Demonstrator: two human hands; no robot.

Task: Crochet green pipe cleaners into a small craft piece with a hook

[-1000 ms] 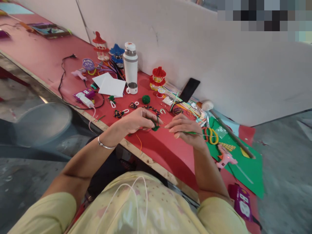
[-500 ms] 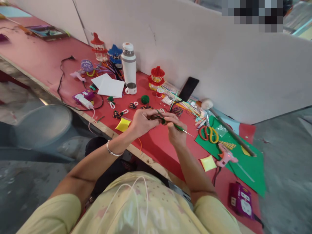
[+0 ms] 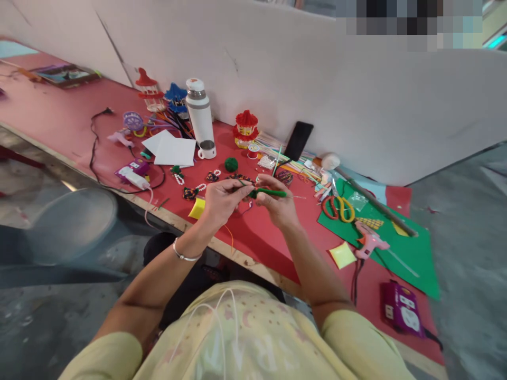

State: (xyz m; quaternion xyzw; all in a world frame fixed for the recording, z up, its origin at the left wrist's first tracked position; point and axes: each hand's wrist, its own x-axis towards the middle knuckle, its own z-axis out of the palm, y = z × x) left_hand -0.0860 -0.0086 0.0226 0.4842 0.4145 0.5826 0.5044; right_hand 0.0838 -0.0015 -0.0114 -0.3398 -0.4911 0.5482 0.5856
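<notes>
My left hand (image 3: 225,199) is closed, thumb and fingers pinched on a small dark green yarn piece that its fingers partly cover. Close beside it, my right hand (image 3: 277,200) closes around a green-handled tool (image 3: 276,193) whose thin metal tip points right. The two hands nearly meet over the near part of the red table. A green yarn ball (image 3: 231,164) lies just beyond them. Small dark multicoloured pieces with white bead loops (image 3: 192,192) rest to the left, near a yellow packet (image 3: 197,208).
On the red table (image 3: 253,243) stand a white flask (image 3: 200,116), a metal-lined cup (image 3: 207,149) and a red lantern model (image 3: 246,128). A black phone (image 3: 299,141) leans on the partition. Scissors (image 3: 338,208) and a pink glue gun (image 3: 370,243) lie on green sheet at right.
The green handle has swung from slanting down to nearly level, and my right fingers have shifted on it. The camera view has tilted slightly.
</notes>
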